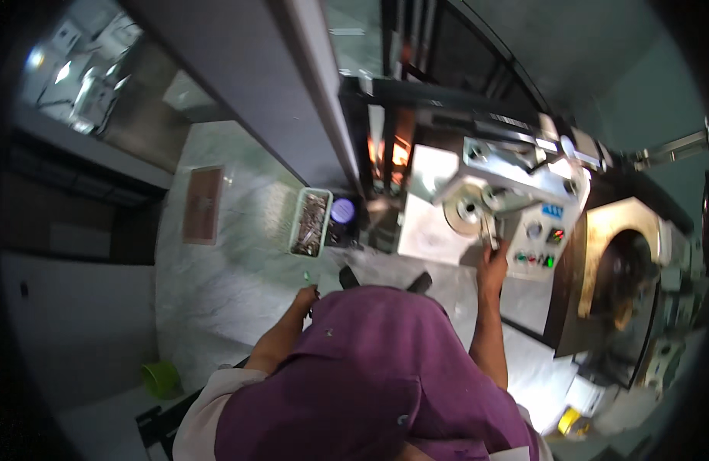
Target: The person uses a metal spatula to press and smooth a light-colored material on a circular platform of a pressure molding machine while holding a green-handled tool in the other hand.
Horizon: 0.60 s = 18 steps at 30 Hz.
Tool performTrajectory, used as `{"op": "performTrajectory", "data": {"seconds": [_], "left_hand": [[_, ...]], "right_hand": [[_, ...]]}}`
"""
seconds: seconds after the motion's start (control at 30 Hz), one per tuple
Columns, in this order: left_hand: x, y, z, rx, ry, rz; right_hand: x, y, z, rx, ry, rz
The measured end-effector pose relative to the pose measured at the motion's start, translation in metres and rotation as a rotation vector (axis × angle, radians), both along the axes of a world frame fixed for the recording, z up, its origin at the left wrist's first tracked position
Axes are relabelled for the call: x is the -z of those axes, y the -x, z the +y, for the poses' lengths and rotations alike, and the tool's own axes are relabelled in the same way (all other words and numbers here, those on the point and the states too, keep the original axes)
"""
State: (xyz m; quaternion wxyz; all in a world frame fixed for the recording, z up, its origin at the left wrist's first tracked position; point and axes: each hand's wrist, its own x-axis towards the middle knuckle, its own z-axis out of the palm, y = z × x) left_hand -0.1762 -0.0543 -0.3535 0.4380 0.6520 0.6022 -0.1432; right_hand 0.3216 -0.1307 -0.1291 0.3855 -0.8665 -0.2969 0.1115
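Right of middle, the right hand (493, 266) grips a metal lever (490, 230). Left of middle, the left hand (307, 296) is too small to tell if it's closed.

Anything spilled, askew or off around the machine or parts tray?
Nothing stands out. The small pieces sit inside the pale green tray, none visibly spilled; the white machine shows no obvious damage, though blur hides fine detail.
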Motion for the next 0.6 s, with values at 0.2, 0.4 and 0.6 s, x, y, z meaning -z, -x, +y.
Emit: {"op": "performTrajectory", "data": {"seconds": [0.2, 0.4, 0.6], "left_hand": [[0.034, 0.02, -0.014, -0.465, 0.121, -0.133], [0.009, 0.008, -0.001, -0.095, -0.019, -0.024], [-0.009, -0.002, 0.006, -0.321, 0.07, -0.123]], "right_hand": [[0.005, -0.001, 0.007, -0.084, 0.005, 0.008], [0.007, -0.012, 0.011, -0.074, -0.103, 0.036], [0.002, -0.006, 0.014, -0.065, -0.096, 0.11]]}}
